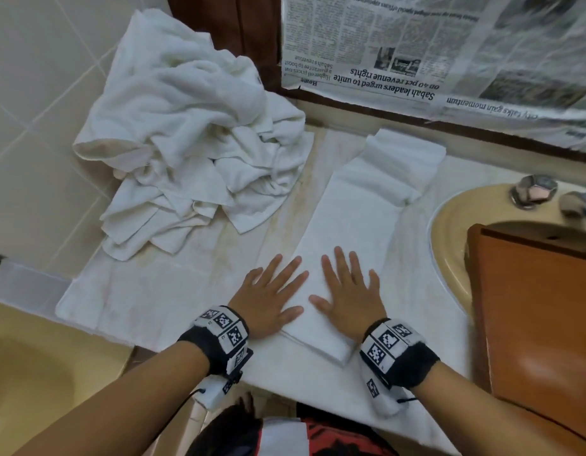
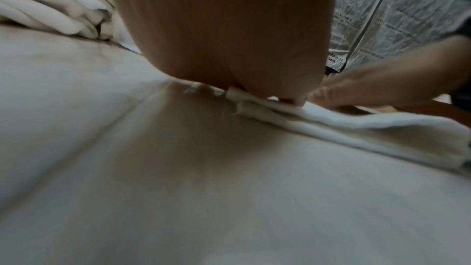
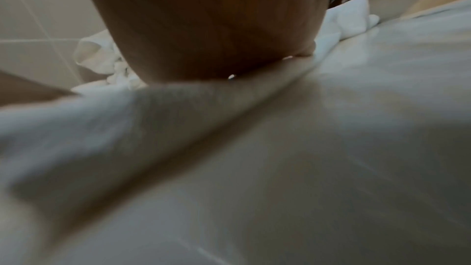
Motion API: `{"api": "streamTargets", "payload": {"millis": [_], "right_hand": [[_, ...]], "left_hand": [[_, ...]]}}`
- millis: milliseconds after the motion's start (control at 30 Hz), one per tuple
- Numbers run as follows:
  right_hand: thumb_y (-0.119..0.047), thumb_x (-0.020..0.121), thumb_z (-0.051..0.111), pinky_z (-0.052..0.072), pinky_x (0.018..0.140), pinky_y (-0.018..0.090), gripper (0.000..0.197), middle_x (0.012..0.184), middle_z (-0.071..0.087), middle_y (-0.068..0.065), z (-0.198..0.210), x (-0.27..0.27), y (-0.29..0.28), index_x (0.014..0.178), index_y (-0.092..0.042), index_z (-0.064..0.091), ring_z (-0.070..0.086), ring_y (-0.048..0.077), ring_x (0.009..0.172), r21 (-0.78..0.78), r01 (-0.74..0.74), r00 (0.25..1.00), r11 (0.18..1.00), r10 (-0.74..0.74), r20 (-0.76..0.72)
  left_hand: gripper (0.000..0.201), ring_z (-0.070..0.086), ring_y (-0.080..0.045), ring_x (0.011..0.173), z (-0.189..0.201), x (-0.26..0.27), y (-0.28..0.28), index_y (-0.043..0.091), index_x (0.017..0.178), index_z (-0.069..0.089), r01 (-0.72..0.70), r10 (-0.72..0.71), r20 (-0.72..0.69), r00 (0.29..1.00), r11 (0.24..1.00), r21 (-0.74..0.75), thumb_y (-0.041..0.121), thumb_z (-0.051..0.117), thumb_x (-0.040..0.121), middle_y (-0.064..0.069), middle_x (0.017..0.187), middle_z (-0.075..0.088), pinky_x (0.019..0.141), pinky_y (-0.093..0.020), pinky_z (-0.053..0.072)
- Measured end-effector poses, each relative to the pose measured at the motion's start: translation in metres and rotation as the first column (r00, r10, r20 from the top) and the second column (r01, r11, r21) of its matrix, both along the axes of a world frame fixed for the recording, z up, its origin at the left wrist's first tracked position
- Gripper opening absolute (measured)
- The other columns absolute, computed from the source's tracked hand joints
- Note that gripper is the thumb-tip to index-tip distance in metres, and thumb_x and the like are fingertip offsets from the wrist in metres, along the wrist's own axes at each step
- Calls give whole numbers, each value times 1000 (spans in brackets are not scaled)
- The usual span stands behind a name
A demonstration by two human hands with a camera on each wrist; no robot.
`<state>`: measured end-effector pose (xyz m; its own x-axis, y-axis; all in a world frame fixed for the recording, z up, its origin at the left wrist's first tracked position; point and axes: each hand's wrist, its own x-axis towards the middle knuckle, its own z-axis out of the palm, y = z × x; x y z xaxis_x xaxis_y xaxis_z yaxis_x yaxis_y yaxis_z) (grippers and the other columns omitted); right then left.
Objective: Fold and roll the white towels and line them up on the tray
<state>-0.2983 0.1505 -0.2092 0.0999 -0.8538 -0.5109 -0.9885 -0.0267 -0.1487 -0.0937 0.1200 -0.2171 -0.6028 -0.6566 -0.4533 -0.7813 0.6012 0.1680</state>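
Note:
A white towel (image 1: 354, 218), folded into a long narrow strip, lies on the pale counter (image 1: 173, 291) and runs away from me toward the back wall. My left hand (image 1: 271, 294) and right hand (image 1: 347, 287) press flat on its near end, fingers straight and spread. The left wrist view shows the towel's layered edge (image 2: 356, 128) under my left palm (image 2: 229, 27). In the right wrist view my right palm (image 3: 209, 23) sits on the cloth (image 3: 102, 128). An orange-brown tray (image 1: 535, 311) rests over the basin at the right.
A heap of crumpled white towels (image 1: 193, 139) fills the back left corner against the tiled wall (image 1: 38, 93). Newspaper (image 1: 433, 47) covers the mirror behind. A beige basin (image 1: 449, 225) with taps (image 1: 533, 189) lies right; another basin (image 1: 31, 366) sits near left.

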Motion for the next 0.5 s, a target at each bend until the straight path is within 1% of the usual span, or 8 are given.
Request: {"api": "streamTargets", "payload": {"millis": [67,167,233,300,333,400,433,500], "right_hand": [[-71,87,5,-5,118,50,79,149,-41,-11,-2,-11,21,145,-29,-29,-32,16,141,-19,20,1000,1000,-20,-23],[-70,89,11,-4,118,49,80,151,-37,-14,3,-30,38,150,-30,-22,-27,18,144,6,210,977,978,-210,-43],[-67,93,17,-4,118,49,79,155,-31,-9,10,-25,41,153,-26,-14,-23,23,145,44,357,933,933,-355,-49],[-64,95,20,-3,119,48,77,158,-25,-3,20,-3,39,154,-21,-6,-20,25,146,-17,458,889,889,-458,3],[-63,96,19,-3,119,47,76,159,-24,-1,24,12,38,154,-21,-5,-20,24,146,-81,470,883,879,-469,35],[-62,97,19,-3,119,45,75,158,-26,-1,22,41,43,154,-21,-8,-21,22,146,-185,437,900,880,-428,87],[-62,96,17,-3,120,45,75,157,-27,-2,16,52,50,153,-22,-10,-22,21,146,-197,412,911,890,-402,91],[-66,93,7,-1,120,46,76,156,-30,-5,-1,63,74,152,-23,-14,-23,18,145,-164,385,923,908,-383,48]], "left_hand": [[67,-35,-15,140,-1,2,0,38,149,-20,4,-3,-17,1000,1000,18,63,9,95,16,150,-39,117,-42,-6],[65,-35,-16,140,-1,3,0,39,149,-19,10,-8,-41,999,999,45,62,12,97,17,149,-40,117,-43,-7],[68,-34,-18,141,-5,3,0,38,149,-19,24,-22,-35,999,999,43,67,3,91,16,148,-41,117,-45,-6],[76,-32,-20,142,-8,2,-1,38,149,-20,30,-29,-27,999,999,27,71,-6,82,16,147,-42,117,-45,-5],[74,-32,-20,142,-9,2,-1,38,149,-20,28,-27,-30,999,999,27,71,-4,84,16,147,-42,117,-45,-5],[67,-32,-19,142,-11,3,0,38,149,-19,10,-8,-58,998,999,34,66,8,94,16,149,-39,117,-45,-7],[66,-32,-19,142,-11,3,1,39,149,-19,2,1,-75,997,1000,31,64,11,96,15,150,-38,118,-45,-7],[66,-32,-19,142,-10,5,2,38,149,-19,9,-6,-84,996,999,34,64,11,96,15,149,-39,118,-47,-7]]}}
